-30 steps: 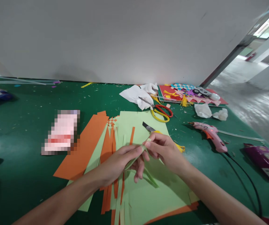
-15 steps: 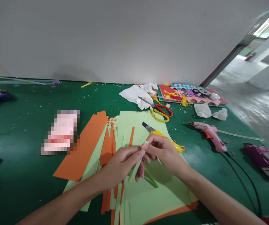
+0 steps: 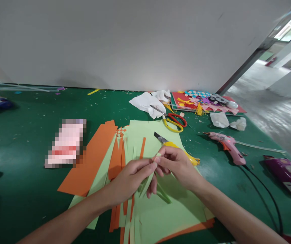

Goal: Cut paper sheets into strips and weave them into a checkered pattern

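Note:
Above the light green sheets (image 3: 183, 206), my left hand (image 3: 135, 176) and my right hand (image 3: 177, 164) meet at their fingertips. Both are closed in a pinch on light green paper strips (image 3: 147, 184), whose ends hang down below the fingers. Just behind my right hand lies a yellow utility knife (image 3: 192, 159) with its blade out. Orange strips (image 3: 115, 162) and more green strips are spread left of my left hand, with a small orange and white checkered woven piece (image 3: 121, 131) at their top.
Scissors (image 3: 177, 123) with red and yellow handles lie behind the sheets, near white tissue (image 3: 147, 103). At the right are a pink glue gun (image 3: 228, 145) with its cord and a purple object (image 3: 285, 176). An orange sheet (image 3: 89, 159) and a blurred pink item (image 3: 66, 144) lie left.

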The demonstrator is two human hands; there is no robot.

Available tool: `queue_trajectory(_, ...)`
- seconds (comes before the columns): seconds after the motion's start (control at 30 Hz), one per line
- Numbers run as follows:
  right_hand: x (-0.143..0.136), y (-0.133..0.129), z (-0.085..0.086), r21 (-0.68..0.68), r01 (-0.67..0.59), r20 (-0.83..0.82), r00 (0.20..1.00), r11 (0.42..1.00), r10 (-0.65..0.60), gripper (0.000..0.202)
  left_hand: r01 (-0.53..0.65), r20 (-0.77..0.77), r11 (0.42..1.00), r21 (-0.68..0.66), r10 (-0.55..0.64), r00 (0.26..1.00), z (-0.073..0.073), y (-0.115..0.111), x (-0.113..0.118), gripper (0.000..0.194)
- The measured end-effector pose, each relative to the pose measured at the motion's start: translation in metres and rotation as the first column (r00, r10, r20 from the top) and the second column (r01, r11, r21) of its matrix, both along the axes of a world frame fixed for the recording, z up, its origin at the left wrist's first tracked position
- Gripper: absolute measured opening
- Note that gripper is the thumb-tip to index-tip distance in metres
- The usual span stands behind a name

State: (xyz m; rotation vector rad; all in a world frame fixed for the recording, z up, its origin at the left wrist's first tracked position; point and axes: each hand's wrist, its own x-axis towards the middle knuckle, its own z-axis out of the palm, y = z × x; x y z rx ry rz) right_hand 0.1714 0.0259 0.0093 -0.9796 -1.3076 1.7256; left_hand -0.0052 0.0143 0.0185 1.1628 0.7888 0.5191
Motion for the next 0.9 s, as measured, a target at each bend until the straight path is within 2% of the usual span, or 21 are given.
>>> queue_trajectory(0.37,0.0001,-0.0008,-0.0018,0.011,-0.007,-0.020,1.000,1.000,0.007,0.022,0.010,-0.005,1.000,0.006,-0.010,1.000,0.0005,-0.0006,-0.0007,0.036)
queue_trajectory(0.6,0.0001,-0.0006,-0.0030,0.005,0.000,-0.022,1.000,1.000,0.000,0.023,-0.010,-0.057,0.994,0.106,0.016,0.998,0.0011,-0.0018,0.0014,0.036)
queue_trajectory(0.77,-0.0007,-0.0010,-0.0039,0.014,0.044,0.023,0.999,0.999,-0.045,0.026,-0.024,-0.081,0.991,0.128,0.035,0.996,-0.0005,-0.0010,0.0022,0.034)
queue_trajectory(0.9,-0.0002,0.0005,-0.0044,0.004,0.128,0.015,0.992,0.992,-0.128,0.027,-0.003,-0.118,0.993,0.119,0.017,0.993,-0.0011,-0.0011,0.0013,0.032)
